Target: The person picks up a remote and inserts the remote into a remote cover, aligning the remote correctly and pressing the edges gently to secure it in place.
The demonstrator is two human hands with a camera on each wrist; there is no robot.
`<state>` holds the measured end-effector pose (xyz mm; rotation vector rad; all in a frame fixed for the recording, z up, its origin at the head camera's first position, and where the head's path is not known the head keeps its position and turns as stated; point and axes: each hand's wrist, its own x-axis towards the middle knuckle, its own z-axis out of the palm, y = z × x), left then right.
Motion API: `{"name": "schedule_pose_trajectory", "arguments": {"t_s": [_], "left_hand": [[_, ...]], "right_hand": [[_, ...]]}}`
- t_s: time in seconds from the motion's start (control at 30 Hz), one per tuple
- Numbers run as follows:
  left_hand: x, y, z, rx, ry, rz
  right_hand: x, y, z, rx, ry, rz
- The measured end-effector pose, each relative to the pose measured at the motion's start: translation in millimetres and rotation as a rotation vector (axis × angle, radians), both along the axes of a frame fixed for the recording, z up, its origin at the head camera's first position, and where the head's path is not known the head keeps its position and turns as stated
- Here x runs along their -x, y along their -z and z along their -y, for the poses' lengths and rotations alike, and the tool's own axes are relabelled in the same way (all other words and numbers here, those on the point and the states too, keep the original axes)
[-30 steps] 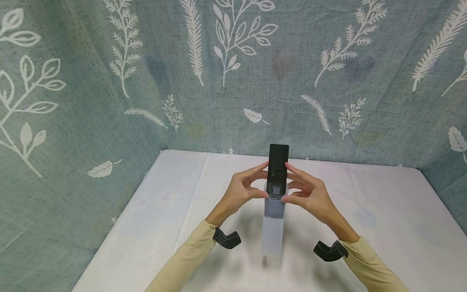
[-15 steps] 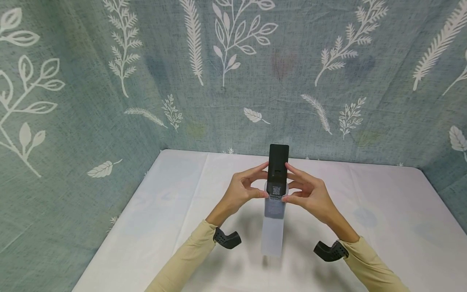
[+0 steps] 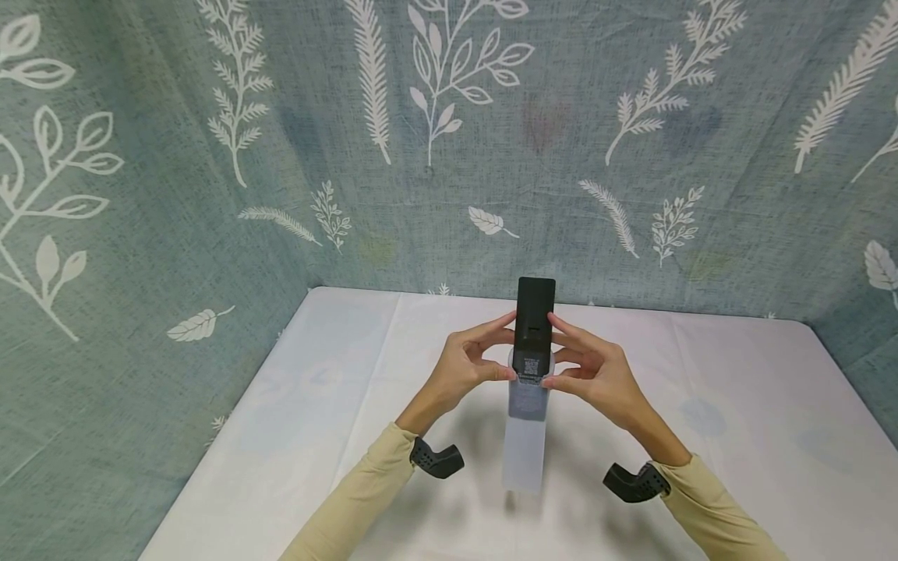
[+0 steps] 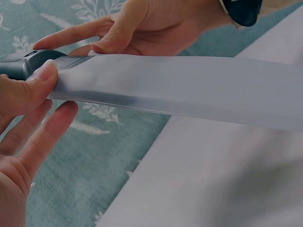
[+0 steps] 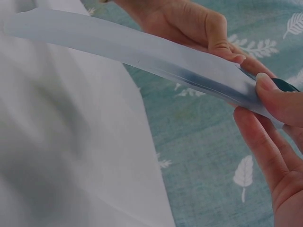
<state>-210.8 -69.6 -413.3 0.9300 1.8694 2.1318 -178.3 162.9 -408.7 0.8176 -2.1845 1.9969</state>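
A black remote control (image 3: pixel 535 304), its back with a QR code facing up, stands partly inside a translucent plastic sleeve (image 3: pixel 524 456). The sleeve's long free end hangs toward the person, limp and flat. My left hand (image 3: pixel 468 360) pinches the sleeve's mouth with the thumb and has its index finger along the remote's left edge. From the other side my right hand (image 3: pixel 591 369) does the same. In the left wrist view the remote's dark end (image 4: pixel 21 66) sticks out past the sleeve (image 4: pixel 189 85). The right wrist view shows the sleeve (image 5: pixel 137 56) sagging away from both thumbs.
A white cloth covers the table (image 3: pixel 337 405) below the hands. Behind and to the left hangs a grey-green curtain (image 3: pixel 449 210) with white leaf prints. Each wrist wears a black camera mount, the left one (image 3: pixel 438 461) and the right one (image 3: pixel 634 483).
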Motion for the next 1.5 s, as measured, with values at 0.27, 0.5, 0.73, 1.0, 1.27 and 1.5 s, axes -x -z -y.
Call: {"name": "schedule_pose_trajectory", "arguments": {"t_s": [0.27, 0.5, 0.73, 1.0, 1.27, 1.5], "left_hand": [[0.1, 0.6, 0.0, 0.008, -0.009, 0.002], [-0.3, 0.5, 0.4, 0.009, -0.013, 0.003], [0.1, 1.6, 1.6, 0.001, -0.017, 0.006], [0.8, 2.1, 2.2, -0.003, -0.015, 0.002], [2.3, 4.0, 2.2, -0.008, -0.014, 0.002], [2.8, 4.7, 2.1, -0.015, -0.011, 0.007]], "right_hand": [[-0.3, -0.4, 0.5, -0.009, 0.008, 0.0], [0.0, -0.3, 1.1, -0.003, 0.004, 0.002], [0.6, -0.1, 1.5, -0.005, 0.003, 0.006], [1.1, -0.2, 2.0, -0.004, 0.004, 0.014], [1.6, 0.5, 2.0, -0.005, 0.005, 0.014], [2.3, 1.3, 2.0, -0.008, 0.01, 0.007]]}}
